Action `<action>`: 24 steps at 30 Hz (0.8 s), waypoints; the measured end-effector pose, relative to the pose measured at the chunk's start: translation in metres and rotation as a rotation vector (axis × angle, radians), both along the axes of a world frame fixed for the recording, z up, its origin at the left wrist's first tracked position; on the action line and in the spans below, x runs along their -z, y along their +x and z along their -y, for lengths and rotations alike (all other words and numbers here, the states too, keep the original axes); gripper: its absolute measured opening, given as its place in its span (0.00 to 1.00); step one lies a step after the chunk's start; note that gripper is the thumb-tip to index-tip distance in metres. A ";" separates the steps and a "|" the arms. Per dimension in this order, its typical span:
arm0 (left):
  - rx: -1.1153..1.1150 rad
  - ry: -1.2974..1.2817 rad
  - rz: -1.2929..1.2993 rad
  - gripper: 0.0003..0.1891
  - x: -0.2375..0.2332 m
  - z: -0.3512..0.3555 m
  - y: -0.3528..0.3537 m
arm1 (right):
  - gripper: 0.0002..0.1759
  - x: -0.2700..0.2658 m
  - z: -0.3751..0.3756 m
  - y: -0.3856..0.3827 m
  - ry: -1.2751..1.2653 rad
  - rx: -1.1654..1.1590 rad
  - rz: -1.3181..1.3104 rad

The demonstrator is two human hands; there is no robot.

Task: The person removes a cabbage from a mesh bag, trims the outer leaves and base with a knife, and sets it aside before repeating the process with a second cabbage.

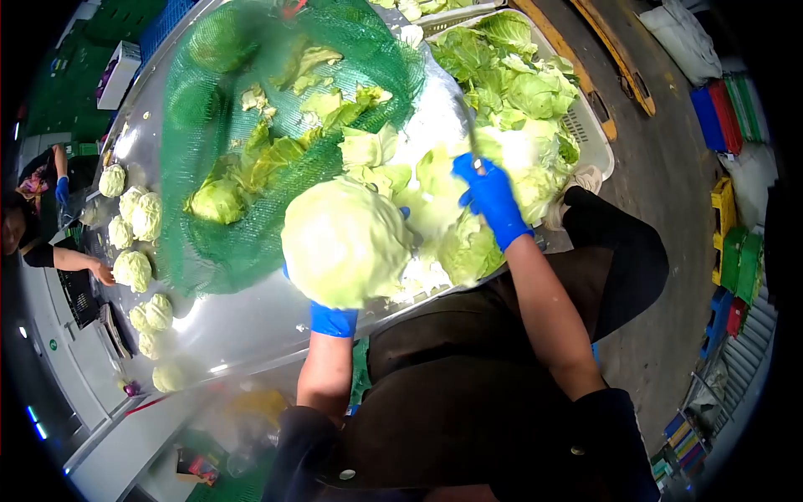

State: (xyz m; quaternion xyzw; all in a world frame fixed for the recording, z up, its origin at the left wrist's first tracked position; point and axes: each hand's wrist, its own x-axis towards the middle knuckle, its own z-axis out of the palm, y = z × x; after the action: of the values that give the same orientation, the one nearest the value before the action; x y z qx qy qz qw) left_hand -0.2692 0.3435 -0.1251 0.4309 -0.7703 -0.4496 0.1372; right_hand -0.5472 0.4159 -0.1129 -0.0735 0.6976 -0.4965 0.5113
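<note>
A large pale cabbage head (pixel 345 243) rests in my left hand (pixel 333 320), which wears a blue glove and is mostly hidden beneath it. My right hand (pixel 495 199), also gloved in blue, is closed around a knife (pixel 470 125); its thin blade points away from me and is blurred. Loose cabbage leaves (pixel 368 151) lie just beyond the held head. Below my right hand is a heap of green outer leaves. A green mesh bag (pixel 188 243) spreads over the metal table, with a leafy cabbage (pixel 219 199) and leaf scraps on it.
A white crate (pixel 595 151) full of leaves stands at the right. Several trimmed cabbages (pixel 132 269) line the table's (pixel 259 322) left side. Another person's bare hand (pixel 102 273) is near them; a blue-gloved hand (pixel 63 191) shows farther back. Yellow forks (pixel 615 50) lie on the floor.
</note>
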 end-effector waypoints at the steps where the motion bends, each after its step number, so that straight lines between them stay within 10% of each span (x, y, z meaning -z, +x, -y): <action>1: -0.064 0.143 -0.131 0.35 -0.027 0.000 -0.009 | 0.21 -0.008 0.002 -0.005 0.026 0.025 -0.223; 3: -0.189 0.432 -0.399 0.33 -0.103 0.000 -0.044 | 0.20 -0.024 0.003 -0.009 -0.115 0.015 -0.434; 11: -0.009 0.407 -0.763 0.69 -0.098 0.019 -0.049 | 0.22 -0.126 -0.010 0.021 -0.323 -0.328 0.166; 24: 0.148 0.422 -0.588 0.71 -0.104 0.007 -0.050 | 0.19 -0.091 -0.019 0.015 -0.428 -0.482 0.187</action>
State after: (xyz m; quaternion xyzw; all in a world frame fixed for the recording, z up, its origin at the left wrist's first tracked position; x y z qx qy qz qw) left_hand -0.3189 0.3369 -0.0215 0.2454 -0.6175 -0.7117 0.2279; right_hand -0.5323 0.4354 -0.0220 -0.2960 0.4901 -0.5011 0.6489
